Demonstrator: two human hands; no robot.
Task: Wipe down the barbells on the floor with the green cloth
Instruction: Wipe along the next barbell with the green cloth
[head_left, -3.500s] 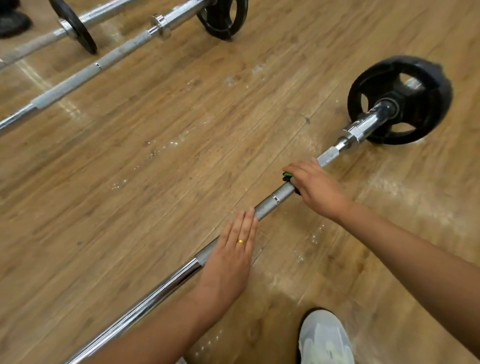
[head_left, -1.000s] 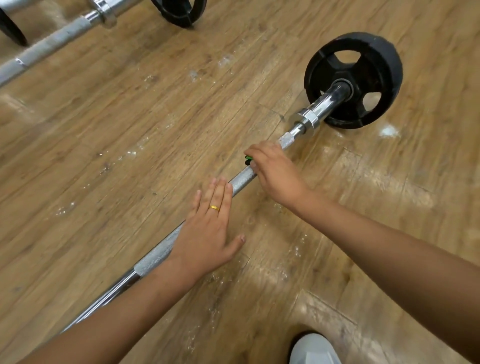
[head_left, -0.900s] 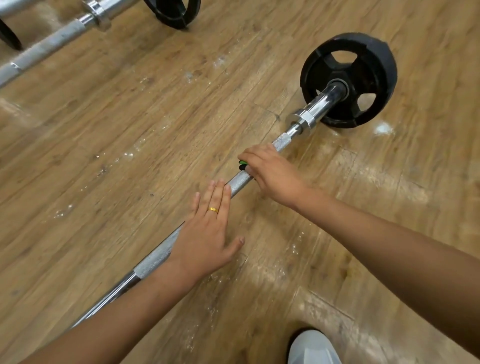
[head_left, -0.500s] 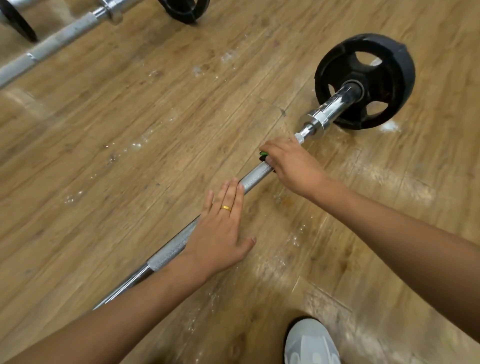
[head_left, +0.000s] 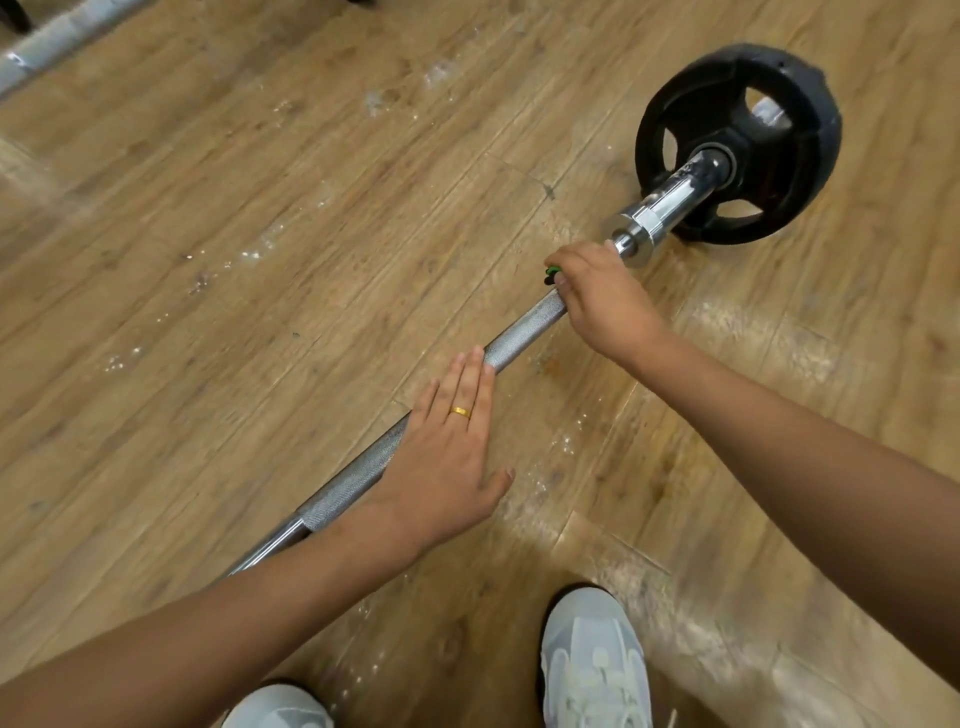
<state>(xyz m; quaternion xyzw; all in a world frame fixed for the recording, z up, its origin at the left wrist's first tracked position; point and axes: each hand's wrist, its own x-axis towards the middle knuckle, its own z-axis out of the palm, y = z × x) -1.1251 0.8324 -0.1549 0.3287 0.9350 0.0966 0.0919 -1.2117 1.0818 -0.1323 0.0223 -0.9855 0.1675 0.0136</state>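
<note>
We have the bar (head_left: 524, 327) lying on the wood floor (head_left: 260, 260), running from lower left up to the black plate (head_left: 737, 140) at upper right. Our left hand (head_left: 447, 467) lies flat on its knurled stretch, fingers straight and together, thumb spread toward the shoes (head_left: 592, 665); we judge it is there to pin the bar so it does not roll or slide under the rubbing. Our right hand (head_left: 597, 306) is curled round the bar farther up, with the cloth (head_left: 551, 272) wrapped inside the grip; only a small green scrap pokes out past the fingertips, so how much of the bar it covers we cannot tell. That hand sits just short of the steel collar (head_left: 636, 228), perhaps touching it, so this stroke has next to no room left toward the plate. The free run is back along the bare knurling between our two hands, and it ends at the left fingertips unless that hand shifts down toward the smooth part. The floor on either side of the bar gives the arms room. A second bar (head_left: 57, 36) lies well apart at the top left corner, not yet reached.
</note>
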